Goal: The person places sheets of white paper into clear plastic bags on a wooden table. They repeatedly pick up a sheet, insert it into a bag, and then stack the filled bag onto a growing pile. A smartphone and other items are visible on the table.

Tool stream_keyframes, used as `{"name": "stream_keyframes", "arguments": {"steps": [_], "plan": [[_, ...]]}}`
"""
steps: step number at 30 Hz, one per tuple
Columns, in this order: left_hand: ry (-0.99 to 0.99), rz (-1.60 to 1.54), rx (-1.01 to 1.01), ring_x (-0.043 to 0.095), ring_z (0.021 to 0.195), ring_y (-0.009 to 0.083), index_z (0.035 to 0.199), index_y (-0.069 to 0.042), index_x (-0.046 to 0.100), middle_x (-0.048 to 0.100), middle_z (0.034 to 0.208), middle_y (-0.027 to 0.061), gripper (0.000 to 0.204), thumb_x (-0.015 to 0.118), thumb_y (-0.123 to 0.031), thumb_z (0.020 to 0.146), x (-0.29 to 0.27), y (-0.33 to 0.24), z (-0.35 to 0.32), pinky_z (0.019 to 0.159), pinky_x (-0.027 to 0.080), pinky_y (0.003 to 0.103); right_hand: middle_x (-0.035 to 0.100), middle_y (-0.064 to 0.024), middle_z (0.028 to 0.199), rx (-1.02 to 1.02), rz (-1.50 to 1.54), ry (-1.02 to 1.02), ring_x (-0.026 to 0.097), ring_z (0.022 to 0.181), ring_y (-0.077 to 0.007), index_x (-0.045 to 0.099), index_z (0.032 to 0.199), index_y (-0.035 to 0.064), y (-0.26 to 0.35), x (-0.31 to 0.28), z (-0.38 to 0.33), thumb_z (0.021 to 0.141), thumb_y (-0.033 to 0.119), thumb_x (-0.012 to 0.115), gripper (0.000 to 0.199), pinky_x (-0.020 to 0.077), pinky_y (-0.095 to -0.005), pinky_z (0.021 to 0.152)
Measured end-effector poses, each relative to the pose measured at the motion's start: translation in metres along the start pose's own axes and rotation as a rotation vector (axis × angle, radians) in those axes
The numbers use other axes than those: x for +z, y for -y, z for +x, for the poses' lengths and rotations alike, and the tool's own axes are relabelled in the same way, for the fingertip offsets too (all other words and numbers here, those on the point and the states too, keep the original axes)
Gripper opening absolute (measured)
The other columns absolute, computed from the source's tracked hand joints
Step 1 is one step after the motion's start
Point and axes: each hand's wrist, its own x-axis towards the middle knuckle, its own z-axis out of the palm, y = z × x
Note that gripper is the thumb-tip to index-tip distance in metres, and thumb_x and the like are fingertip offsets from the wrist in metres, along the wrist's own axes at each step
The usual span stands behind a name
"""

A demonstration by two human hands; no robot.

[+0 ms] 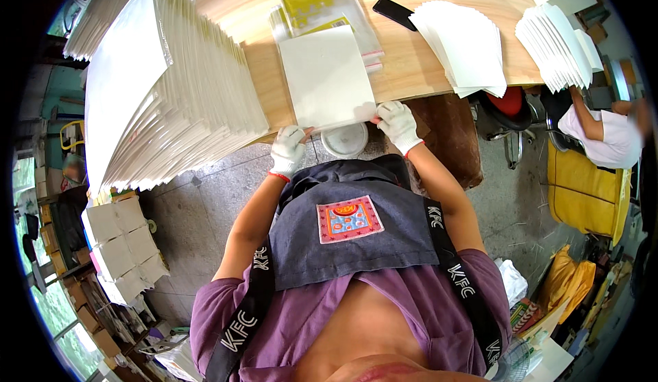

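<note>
A white rectangular sheet (327,73) lies on the wooden table, its near edge at the table's front edge. That near edge looks glossy, like clear film, though I cannot tell whether a sleeve covers the sheet. My left hand (289,150), in a white glove with bare fingertips, pinches the sheet's near left corner. At the near right corner, the gloved fingers of my right hand (399,127) are closed on the edge. Under the sheet's far end lie clear plastic bags (322,6) with yellow-green print and reddish strips.
A tall, leaning stack of white film-covered sheets (185,87) fills the table's left. Fanned white sheets (462,46) and a black phone (393,14) lie to the right, with another white pile (555,46) beyond. Below are a white round lid (344,140) and a seated person (603,135).
</note>
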Motion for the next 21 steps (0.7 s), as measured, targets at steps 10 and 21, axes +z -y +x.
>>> {"name": "stream_keyframes", "arguments": {"steps": [10, 21], "plan": [[-0.304, -1.314, -1.065, 0.059, 0.075, 0.0117, 0.102, -0.001, 0.055, 0.061, 0.098, 0.0067, 0.018, 0.062, -0.007, 0.086, 0.011, -0.014, -0.008, 0.059, 0.052, 0.028, 0.056, -0.0048, 0.059, 0.985, 0.755, 0.115, 0.052, 0.046, -0.0118, 0.057, 0.080, 0.0037, -0.002, 0.024, -0.017, 0.091, 0.041, 0.051, 0.040, 0.0398, -0.0289, 0.044], [-0.075, -0.103, -0.166, 0.060, 0.061, 0.0179, 0.105, -0.001, 0.063, 0.060, 0.076, 0.0102, 0.032, 0.072, -0.013, 0.076, -0.237, -0.160, 0.093, 0.061, 0.049, 0.030, 0.052, 0.0020, 0.058, 0.667, 1.655, 0.310, 0.047, 0.045, -0.0063, 0.055, 0.082, 0.0091, 0.057, -0.060, 0.042, 0.093, 0.027, 0.056, 0.022, 0.0341, -0.0193, 0.040]]}}
